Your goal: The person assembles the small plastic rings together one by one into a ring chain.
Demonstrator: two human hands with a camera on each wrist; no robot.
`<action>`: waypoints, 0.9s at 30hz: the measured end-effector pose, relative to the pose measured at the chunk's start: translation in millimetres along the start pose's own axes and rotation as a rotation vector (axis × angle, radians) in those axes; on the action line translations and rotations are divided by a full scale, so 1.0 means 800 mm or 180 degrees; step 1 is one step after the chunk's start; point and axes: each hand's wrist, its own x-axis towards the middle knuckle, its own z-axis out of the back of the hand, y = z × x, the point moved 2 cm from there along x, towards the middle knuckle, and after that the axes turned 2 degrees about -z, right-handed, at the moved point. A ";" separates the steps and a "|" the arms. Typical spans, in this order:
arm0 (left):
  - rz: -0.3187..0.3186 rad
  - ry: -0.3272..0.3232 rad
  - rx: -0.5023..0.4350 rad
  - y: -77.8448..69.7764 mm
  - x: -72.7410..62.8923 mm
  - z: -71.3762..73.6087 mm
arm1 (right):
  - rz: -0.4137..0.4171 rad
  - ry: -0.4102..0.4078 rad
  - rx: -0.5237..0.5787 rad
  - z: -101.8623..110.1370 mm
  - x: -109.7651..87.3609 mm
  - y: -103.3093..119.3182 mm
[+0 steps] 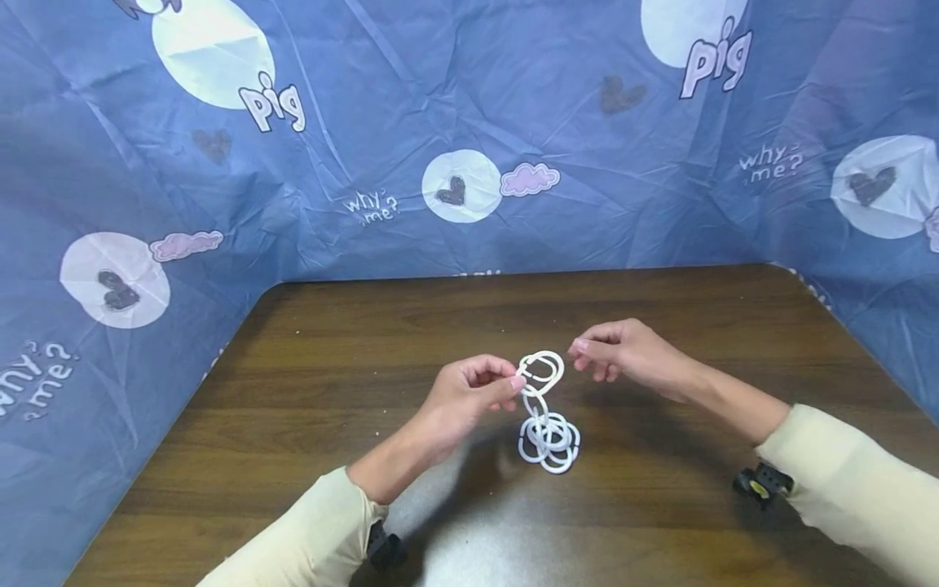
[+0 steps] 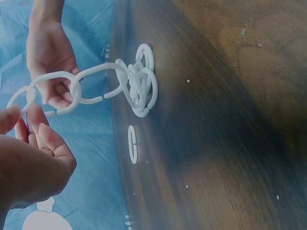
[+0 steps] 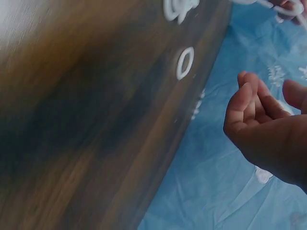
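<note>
A chain of white plastic C-shaped links (image 1: 536, 404) hangs from my left hand (image 1: 469, 398), whose thumb and fingertips pinch its top link. In the left wrist view, the upper links (image 2: 55, 75) stretch away from the fingertips. The chain's lower end lies bunched as a pile of links (image 1: 555, 467) on the table. My right hand (image 1: 623, 355) hovers just right of the top link, apart from it. Its fingers are loosely bent with nothing between them, and the right wrist view shows the thumb away from the fingers. One separate white link (image 2: 130, 144) lies on the table.
The brown wooden table (image 1: 315, 424) bears several tiny white specks. Blue printed cloth (image 1: 352, 122) rises behind its far edge and along both sides. A small black device (image 1: 385, 546) is strapped at the left cuff, and another black device (image 1: 763, 483) at the right.
</note>
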 end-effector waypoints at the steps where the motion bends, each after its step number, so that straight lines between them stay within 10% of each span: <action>1: 0.0000 -0.0008 0.0002 0.000 0.000 0.000 | 0.0056 -0.0066 -0.0145 0.003 0.001 -0.003; 13: 0.0014 -0.0004 0.0012 -0.002 0.001 -0.001 | 0.0896 -0.0207 -0.1703 0.008 0.033 -0.038; 27: 0.0054 -0.0019 0.0021 -0.001 0.002 -0.002 | 0.0773 0.0351 -0.2116 -0.020 0.083 -0.057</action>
